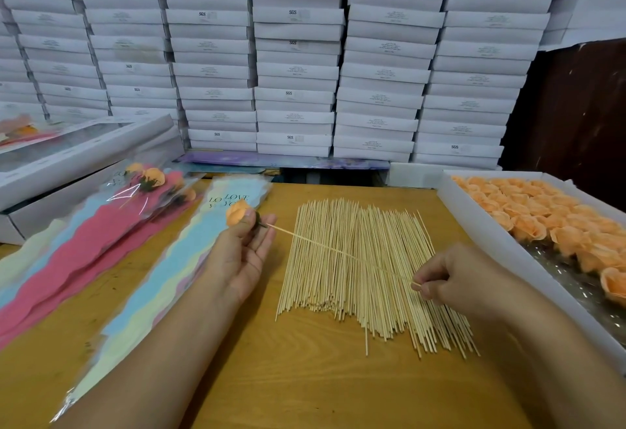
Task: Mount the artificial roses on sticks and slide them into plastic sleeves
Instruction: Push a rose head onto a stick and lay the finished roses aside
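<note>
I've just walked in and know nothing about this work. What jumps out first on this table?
The fan of thin pale wooden sticks spread across the middle of the yellow wooden table catches the eye first. Right of it stands a white tray of peach artificial roses. Above the sticks, the left hand holds one peach rose while the right hand pinches a single stick aimed at its base.

Beside the matt, pale wooden sticks point(366, 269), smooth grained wood is seen in the table point(305, 378). Glossy clear plastic is shown by the sleeves point(176, 279); matt white cardboard by the boxes point(294, 73).
</note>
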